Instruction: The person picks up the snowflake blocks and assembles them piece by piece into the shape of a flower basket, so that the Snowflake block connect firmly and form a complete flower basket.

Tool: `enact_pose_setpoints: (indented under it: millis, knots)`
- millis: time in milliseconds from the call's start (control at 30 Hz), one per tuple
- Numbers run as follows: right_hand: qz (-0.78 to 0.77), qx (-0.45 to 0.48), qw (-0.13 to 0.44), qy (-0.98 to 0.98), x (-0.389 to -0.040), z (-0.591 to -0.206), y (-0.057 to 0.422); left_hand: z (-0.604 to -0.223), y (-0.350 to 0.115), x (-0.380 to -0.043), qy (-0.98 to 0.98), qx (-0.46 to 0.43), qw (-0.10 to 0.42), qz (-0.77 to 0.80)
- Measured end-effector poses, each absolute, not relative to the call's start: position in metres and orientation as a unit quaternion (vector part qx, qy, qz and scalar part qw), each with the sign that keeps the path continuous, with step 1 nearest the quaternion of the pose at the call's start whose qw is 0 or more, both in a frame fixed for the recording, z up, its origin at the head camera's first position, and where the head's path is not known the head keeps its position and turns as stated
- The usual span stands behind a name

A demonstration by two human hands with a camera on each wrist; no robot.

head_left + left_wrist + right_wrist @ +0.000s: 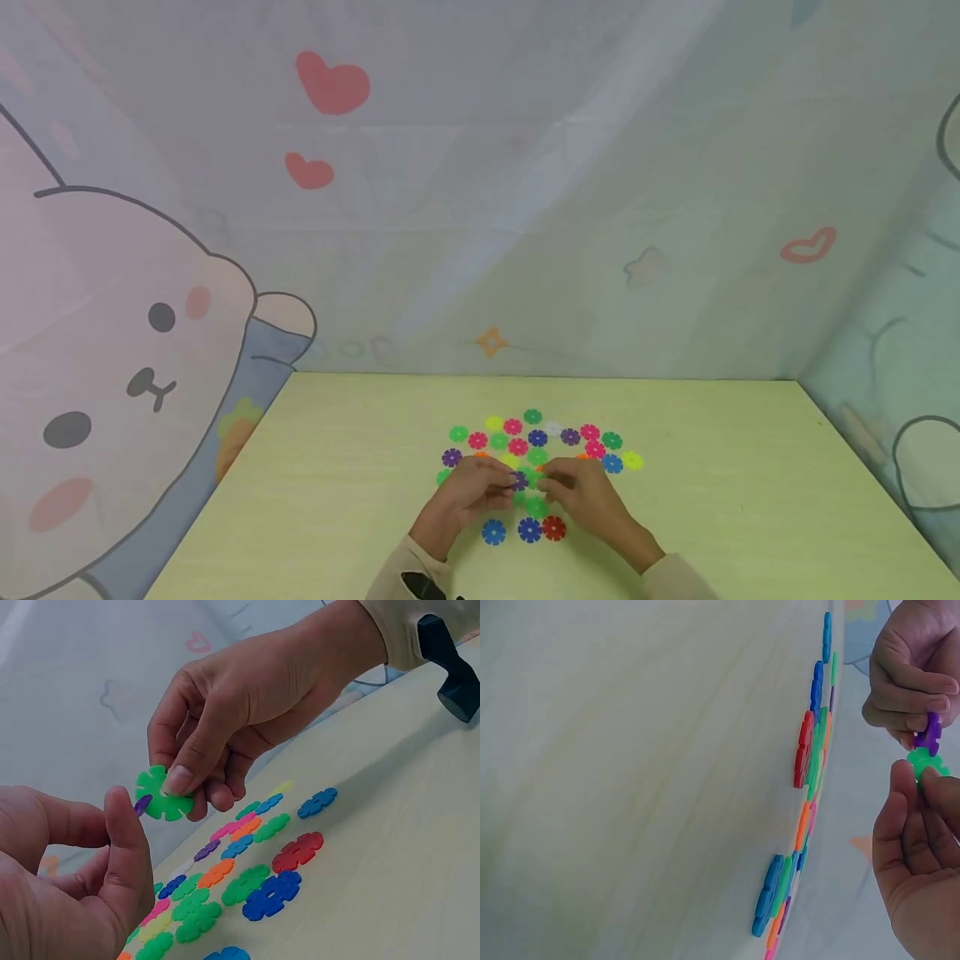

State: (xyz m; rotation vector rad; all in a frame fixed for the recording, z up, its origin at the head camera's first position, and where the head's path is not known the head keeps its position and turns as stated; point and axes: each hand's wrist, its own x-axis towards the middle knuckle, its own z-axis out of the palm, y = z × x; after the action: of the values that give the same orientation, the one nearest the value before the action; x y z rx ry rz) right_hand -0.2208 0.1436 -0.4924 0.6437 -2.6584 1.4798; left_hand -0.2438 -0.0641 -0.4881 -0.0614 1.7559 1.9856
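My left hand (468, 493) pinches a purple notched plastic disc (930, 735) between thumb and fingertips. Facing it, my right hand (588, 498) grips a green notched disc (155, 801) by its edge, thumb on the flat face. The two discs meet rim to rim at an angle, the purple one edge-on in the left wrist view. Both hands hold them up over the table, with more discs lying around and behind. Close below the hands on the tabletop are a light blue disc (493, 532), a dark blue disc (530, 530) and a red disc (554, 528).
Many loose discs in green, pink, yellow, orange, purple and blue lie flat beyond the hands, such as a yellow disc (633, 461) at the right. The pale table (750, 483) ends at a printed cloth backdrop (480, 208) behind and at the sides.
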Motion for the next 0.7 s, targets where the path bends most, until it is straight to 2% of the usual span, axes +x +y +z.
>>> enact_pose_setpoints:
  millis: [400, 700]
  knots:
    - [0.46, 0.205, 0.008, -0.864, -0.22, -0.493, 0.142, -0.487, -0.06, -0.247, 0.663, -0.018, 0.24, 0.709]
    - [0.381, 0.223, -0.014, -0.897, -0.233, -0.486, 0.154, -0.487, -0.066, -0.248, 0.654, -0.02, 0.273, 0.705]
